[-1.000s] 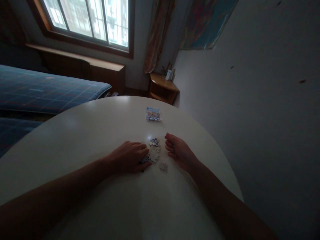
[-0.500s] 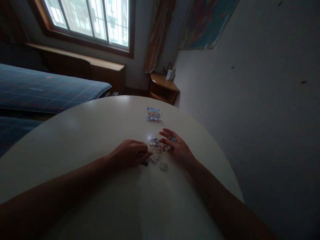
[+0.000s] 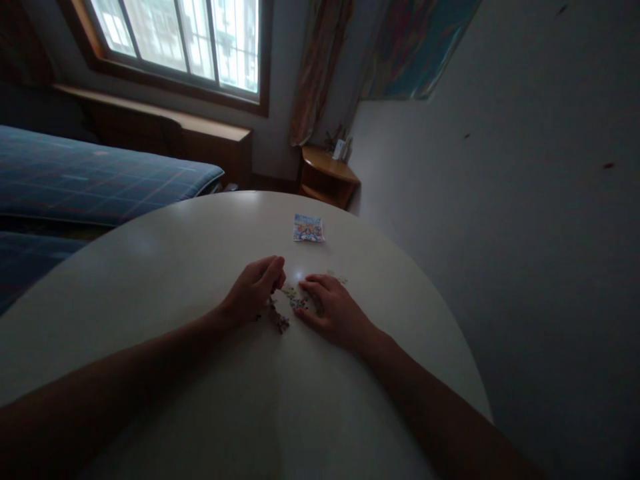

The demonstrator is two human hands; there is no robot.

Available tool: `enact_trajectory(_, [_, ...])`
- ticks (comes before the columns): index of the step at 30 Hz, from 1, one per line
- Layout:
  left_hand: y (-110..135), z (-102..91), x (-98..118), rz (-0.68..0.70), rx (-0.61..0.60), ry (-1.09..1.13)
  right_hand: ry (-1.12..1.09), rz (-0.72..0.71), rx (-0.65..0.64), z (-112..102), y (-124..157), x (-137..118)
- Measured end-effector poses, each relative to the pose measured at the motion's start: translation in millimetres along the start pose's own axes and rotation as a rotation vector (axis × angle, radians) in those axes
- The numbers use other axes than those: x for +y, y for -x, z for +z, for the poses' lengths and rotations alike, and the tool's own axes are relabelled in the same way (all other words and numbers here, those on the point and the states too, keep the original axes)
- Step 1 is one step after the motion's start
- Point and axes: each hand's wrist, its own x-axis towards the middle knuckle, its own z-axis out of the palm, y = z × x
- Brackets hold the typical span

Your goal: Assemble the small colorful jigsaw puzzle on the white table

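Jigsaw puzzle pieces lie in a small heap on the white table, between my two hands. Beside the heap, my left hand is closed, its fingers curled together; whatever they may hold is hidden. Darker pieces lie just below that hand. My right hand is palm down with fingers apart, thumb and fingertips at the right side of the heap. Part of the heap is covered by it. A few pale pieces lie past its knuckles.
A small packet with a colourful printed picture lies farther back on the round white table. Beyond the table's edge are a blue plaid mattress at left and a wooden corner shelf. A wall rises at right.
My right hand has turned from palm up, with pieces in it, to palm down at the heap. My left hand has moved slightly up and away from the pieces, its fingers curled.
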Motion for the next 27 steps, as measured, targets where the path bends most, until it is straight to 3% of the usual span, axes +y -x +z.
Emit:
enact_trajectory(5, [8.7, 5.5, -0.8, 0.072, -0.184, -0.320, 0.125, -0.011, 0.047, -2.4, -4.2, -2.1])
enact_trajectory(13, [16.9, -1.2, 4.6, 0.526, -0.477, -0.679, 0.291, 0.090, 0.082, -6.7, -2.0, -11.0])
enact_trajectory(19, [18.4, -2.1, 11.3, 0.618, -0.540, -0.763, 0.374, 0.151, 0.067, -12.1, 1.5, -18.2])
enact_trajectory(27, [22.1, -0.6, 9.4, 0.654, -0.520, -0.771, 0.411, 0.234, 0.043, -14.0, 2.8, -21.9])
